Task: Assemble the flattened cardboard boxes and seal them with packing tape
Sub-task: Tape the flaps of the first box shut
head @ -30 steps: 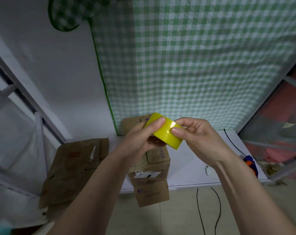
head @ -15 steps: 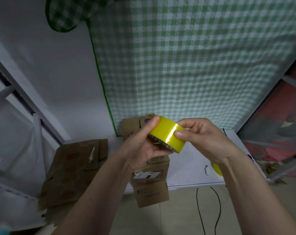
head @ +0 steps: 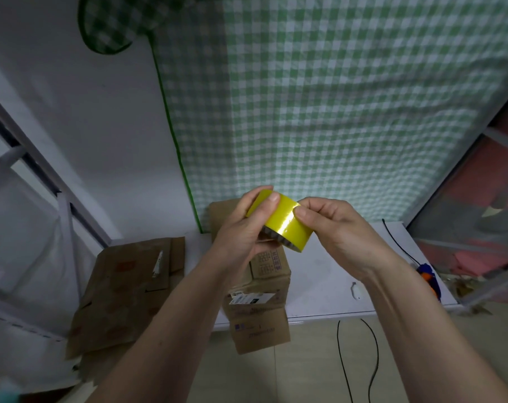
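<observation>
Holding tape roll (head: 284, 222) above box (head: 258, 289) on tabletop (head: 319, 274): your left hand (head: 241, 228) grips roll; right hand (head: 331, 225) nearer its outer band, thumb pressed there, hunting loose end.

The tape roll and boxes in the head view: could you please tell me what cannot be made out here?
- Tape roll: its loose end, under the fingertips of the left hand and right hand.
- Assembled box: top, behind both hands.
- Its label: print too small.
- Flattened boxes: dim, blurred.

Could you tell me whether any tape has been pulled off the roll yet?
Not visibly: the roll looks fully wound, no strip hanging, between both hands.
</observation>
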Action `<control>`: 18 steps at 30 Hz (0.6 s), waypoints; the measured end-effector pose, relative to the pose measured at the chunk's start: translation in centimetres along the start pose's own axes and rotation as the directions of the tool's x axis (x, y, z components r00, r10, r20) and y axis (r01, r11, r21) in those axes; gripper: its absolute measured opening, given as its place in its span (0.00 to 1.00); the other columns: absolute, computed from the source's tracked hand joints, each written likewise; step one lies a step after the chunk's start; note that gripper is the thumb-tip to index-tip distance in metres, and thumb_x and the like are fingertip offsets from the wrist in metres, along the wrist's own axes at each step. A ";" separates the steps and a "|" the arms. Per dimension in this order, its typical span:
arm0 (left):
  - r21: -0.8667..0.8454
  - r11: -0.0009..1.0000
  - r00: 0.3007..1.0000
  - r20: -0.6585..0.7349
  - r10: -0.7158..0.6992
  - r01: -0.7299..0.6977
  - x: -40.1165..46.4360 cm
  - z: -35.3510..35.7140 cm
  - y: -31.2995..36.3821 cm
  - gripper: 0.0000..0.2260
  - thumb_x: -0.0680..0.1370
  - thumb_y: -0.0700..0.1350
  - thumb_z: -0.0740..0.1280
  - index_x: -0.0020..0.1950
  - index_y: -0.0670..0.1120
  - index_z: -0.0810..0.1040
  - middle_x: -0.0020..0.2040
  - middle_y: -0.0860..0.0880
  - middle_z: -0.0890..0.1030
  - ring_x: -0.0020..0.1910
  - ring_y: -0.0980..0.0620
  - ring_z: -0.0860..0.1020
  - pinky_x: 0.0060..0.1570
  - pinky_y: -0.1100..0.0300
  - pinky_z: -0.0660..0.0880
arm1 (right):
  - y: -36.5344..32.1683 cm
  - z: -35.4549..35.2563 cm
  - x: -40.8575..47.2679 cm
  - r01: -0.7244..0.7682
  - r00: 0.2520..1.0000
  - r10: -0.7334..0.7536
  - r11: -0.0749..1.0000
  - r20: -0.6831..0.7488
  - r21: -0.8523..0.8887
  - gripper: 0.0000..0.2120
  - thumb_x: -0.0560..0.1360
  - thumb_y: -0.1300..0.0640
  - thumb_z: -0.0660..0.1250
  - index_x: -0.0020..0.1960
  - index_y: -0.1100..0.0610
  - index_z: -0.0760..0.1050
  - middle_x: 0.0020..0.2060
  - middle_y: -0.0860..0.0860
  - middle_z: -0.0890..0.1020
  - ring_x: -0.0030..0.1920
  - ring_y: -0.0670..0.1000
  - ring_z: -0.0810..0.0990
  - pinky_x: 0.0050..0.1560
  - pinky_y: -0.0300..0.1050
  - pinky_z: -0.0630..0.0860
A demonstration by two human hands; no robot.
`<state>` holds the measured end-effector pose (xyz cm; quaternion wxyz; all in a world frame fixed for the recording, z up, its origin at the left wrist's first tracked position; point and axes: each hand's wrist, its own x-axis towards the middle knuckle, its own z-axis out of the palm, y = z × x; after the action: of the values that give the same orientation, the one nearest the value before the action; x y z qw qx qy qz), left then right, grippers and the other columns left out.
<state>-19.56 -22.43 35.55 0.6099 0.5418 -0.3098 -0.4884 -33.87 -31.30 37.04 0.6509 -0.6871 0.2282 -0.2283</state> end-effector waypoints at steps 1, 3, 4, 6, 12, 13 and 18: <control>0.022 1.000 1.000 -0.011 0.010 -0.010 -0.1 0.1 0.2 0.25 0.69 0.61 0.70 0.65 0.57 0.74 0.62 0.49 0.78 0.56 0.48 0.81 0.56 0.47 0.79 | 0.0 -0.1 0.0 -0.003 1.000 0.003 1.000 0.007 -0.006 0.14 0.74 0.51 0.63 0.47 0.62 0.78 0.41 0.56 0.80 0.44 0.51 0.76 0.51 0.44 0.72; 0.050 0.998 0.999 -0.035 0.040 -0.039 -0.2 0.4 0.4 0.23 0.70 0.59 0.69 0.64 0.58 0.74 0.61 0.49 0.78 0.55 0.49 0.81 0.52 0.52 0.81 | -0.3 0.0 0.0 -0.001 1.000 0.001 1.000 0.005 -0.027 0.16 0.74 0.51 0.62 0.48 0.64 0.78 0.42 0.57 0.80 0.45 0.51 0.76 0.53 0.45 0.71; 0.063 0.996 0.997 -0.047 0.058 -0.055 -0.2 0.5 0.6 0.21 0.72 0.58 0.69 0.64 0.57 0.73 0.60 0.49 0.78 0.54 0.50 0.82 0.51 0.53 0.81 | -0.4 0.2 0.0 0.001 1.000 -0.002 0.999 -0.011 -0.042 0.15 0.74 0.51 0.62 0.47 0.62 0.78 0.41 0.56 0.80 0.44 0.51 0.76 0.52 0.45 0.71; 0.101 0.991 0.994 -0.062 0.094 -0.088 -0.2 0.7 0.7 0.19 0.75 0.56 0.68 0.65 0.57 0.72 0.60 0.49 0.78 0.54 0.50 0.81 0.51 0.53 0.81 | -0.7 0.6 0.1 0.004 0.997 -0.008 0.999 -0.072 -0.052 0.11 0.73 0.52 0.62 0.41 0.58 0.78 0.38 0.55 0.78 0.41 0.49 0.75 0.47 0.42 0.71; 0.083 0.995 0.997 -0.042 0.062 -0.059 -0.1 0.7 0.8 0.24 0.71 0.60 0.71 0.65 0.58 0.73 0.62 0.49 0.77 0.56 0.48 0.81 0.54 0.49 0.80 | -0.6 0.8 0.2 0.044 0.992 -0.048 0.998 -0.120 -0.034 0.10 0.69 0.57 0.59 0.37 0.55 0.78 0.34 0.53 0.78 0.38 0.48 0.74 0.42 0.38 0.72; 0.073 0.996 0.998 -0.034 0.051 -0.048 0.0 0.6 0.7 0.24 0.70 0.61 0.72 0.64 0.58 0.74 0.62 0.49 0.77 0.56 0.48 0.81 0.54 0.49 0.80 | -0.5 0.7 0.1 0.047 0.993 -0.051 0.998 -0.107 -0.038 0.11 0.69 0.58 0.58 0.38 0.57 0.79 0.35 0.55 0.79 0.39 0.49 0.75 0.43 0.39 0.72; 0.067 0.996 0.997 -0.033 0.069 -0.067 0.0 0.7 0.5 0.24 0.71 0.61 0.72 0.64 0.58 0.73 0.62 0.48 0.77 0.56 0.49 0.81 0.54 0.49 0.80 | -0.2 0.9 0.2 0.066 0.986 -0.070 0.997 -0.154 -0.028 0.11 0.69 0.58 0.58 0.38 0.59 0.79 0.36 0.57 0.79 0.39 0.50 0.75 0.43 0.39 0.73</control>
<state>-20.04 -22.69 36.14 0.6132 0.5595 -0.3332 -0.4472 -33.17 -30.74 37.21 0.6151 -0.6820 0.2571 -0.3005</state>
